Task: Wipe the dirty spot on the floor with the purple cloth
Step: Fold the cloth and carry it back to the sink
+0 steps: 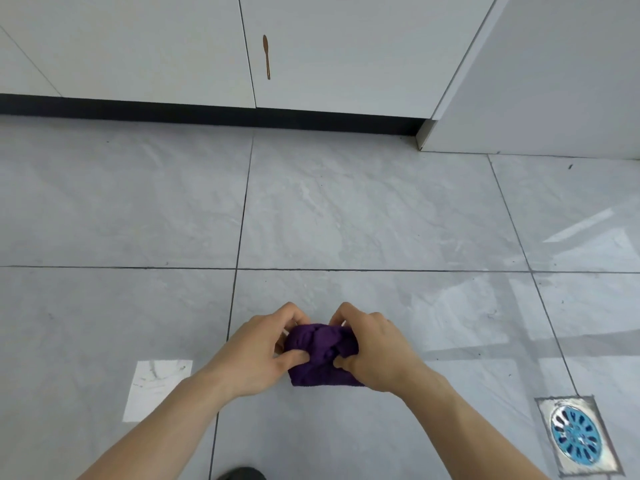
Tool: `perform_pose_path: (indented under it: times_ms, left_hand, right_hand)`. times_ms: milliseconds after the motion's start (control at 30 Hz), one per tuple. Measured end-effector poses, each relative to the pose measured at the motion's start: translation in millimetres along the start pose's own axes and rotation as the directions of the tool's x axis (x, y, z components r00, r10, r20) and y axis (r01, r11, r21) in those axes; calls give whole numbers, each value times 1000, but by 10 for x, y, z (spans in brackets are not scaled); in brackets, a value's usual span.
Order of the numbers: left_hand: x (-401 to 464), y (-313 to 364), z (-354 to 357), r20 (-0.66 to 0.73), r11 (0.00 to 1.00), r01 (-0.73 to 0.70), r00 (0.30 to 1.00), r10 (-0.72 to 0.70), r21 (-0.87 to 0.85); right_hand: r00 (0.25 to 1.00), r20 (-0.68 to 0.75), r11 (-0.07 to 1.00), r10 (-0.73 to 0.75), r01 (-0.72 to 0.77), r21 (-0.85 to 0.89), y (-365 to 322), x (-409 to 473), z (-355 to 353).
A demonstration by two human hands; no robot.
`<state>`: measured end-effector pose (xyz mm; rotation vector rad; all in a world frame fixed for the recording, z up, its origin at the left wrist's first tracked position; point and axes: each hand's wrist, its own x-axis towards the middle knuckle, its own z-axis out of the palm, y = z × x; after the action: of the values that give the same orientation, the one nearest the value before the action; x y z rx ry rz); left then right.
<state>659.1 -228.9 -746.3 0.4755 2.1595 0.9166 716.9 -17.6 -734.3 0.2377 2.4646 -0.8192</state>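
Purple cloth [320, 355] bunched between both hands, apparently.

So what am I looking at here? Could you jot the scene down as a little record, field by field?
setting: grey marble-look tiled floor in front of white cabinet doors
cloth: bunched purple cloth, gripped from both sides
left hand: left hand closed on the cloth's left side
right hand: right hand closed on its right side
mark: brown drip-shaped streak on a cabinet door
drain: square metal floor drain with blue grate, lower right
dirty spot: no clear one visible on the floor
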Motion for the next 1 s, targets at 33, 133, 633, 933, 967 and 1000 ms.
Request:
perform_pose_path:
  times_ms: [33,133,633,933,967,1000]
  left_hand:
    - [-6,-5,-18,-18,1000,8,1000,-7,25]
    - [-1,52,-96,-52,992,13,999,-6,122]
    - [-974,2010,-1302,-10,870,-62,997,76,489]
    - [-2472,4376,-2640,-60,868,-72,991,117,492]
    - [-2658,4649,-2786,-77,866,-72,989,126,495]
    - [-2851,4912,-2919,-89,863,-72,987,134,499]
  right_hand:
    - [999,-41,999,-13,11,-45,-23,7,9]
    - [990,-133,999,-44,40,-35,-86,-4,24]
    - [969,-249,1000,-13,14,0,-1187,-1300,-1574]
    - [959,-283,999,-19,7,-44,-2642,-3030,-3741]
    - [955,-296,999,-23,7,-54,-2805,-3241,-3984]
    - [951,-310,998,-26,8,-59,-2964,-3457,-4215]
